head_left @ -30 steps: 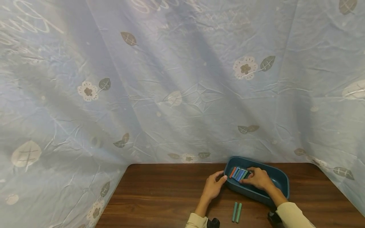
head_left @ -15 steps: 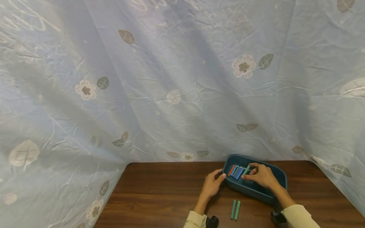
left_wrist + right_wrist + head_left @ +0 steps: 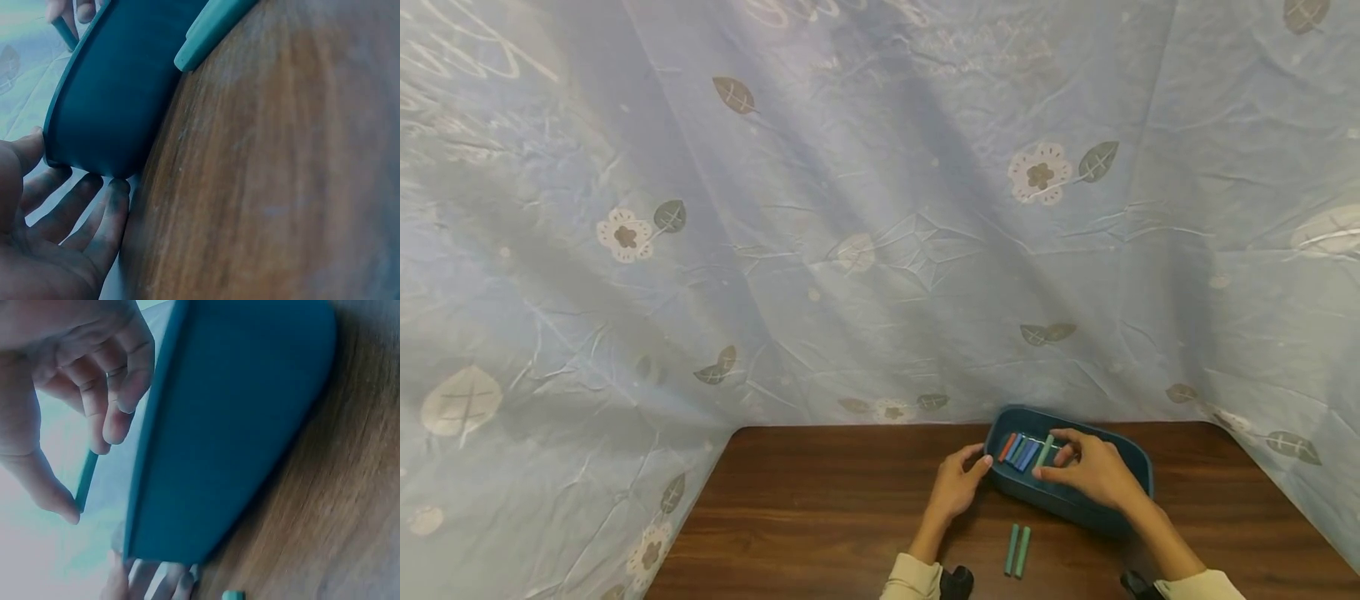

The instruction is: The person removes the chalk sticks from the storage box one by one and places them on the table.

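Observation:
My right hand (image 3: 1093,468) pinches a slim green stick (image 3: 1044,450), chalk- or crayon-like, between thumb and fingers above the dark blue tub (image 3: 1060,505). Inside the tub's left end lie a red stick (image 3: 1007,447) and several blue and green sticks (image 3: 1027,456) side by side. At that same end my left hand (image 3: 955,485) touches the tub; in the left wrist view its fingertips (image 3: 119,186) meet the outer wall, spread and nearly straight, with the thumb at the rim. Two more sticks, a teal one (image 3: 1011,550) and a green one (image 3: 1023,552), lie on the table in front.
The brown wooden table (image 3: 820,508) carries everything. A pale blue sheet (image 3: 850,333) with leaf and flower prints hangs behind and around it. The tub stands near the table's back edge.
My right hand has drawn the green stick slightly away from the row of sticks, so a gap now shows. My left hand stays at the tub's end. The view has shifted slightly.

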Available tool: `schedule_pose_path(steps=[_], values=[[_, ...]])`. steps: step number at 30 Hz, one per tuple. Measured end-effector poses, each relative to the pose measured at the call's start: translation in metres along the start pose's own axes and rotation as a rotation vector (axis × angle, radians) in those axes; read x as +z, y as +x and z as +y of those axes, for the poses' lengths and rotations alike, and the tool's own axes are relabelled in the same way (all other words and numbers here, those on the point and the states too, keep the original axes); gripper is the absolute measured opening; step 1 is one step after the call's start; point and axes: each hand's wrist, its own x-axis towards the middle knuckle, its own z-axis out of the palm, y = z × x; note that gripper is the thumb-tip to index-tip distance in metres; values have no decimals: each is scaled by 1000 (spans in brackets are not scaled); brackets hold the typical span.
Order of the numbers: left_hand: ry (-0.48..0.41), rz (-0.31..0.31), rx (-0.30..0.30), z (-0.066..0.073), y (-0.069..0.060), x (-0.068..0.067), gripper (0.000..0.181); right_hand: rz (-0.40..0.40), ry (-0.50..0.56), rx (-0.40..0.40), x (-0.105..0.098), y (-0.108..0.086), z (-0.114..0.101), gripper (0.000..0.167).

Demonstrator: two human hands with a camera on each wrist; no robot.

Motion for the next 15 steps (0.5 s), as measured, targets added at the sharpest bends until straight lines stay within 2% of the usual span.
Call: schedule_pose_path(steps=[7,15], values=[[7,-2,-7,-1,-1,0,45,-28,31,-26,4,-21,-11,94],[16,-3,-10,-1,0,1,44,-21,35,-47,6,-41,-22,88]])
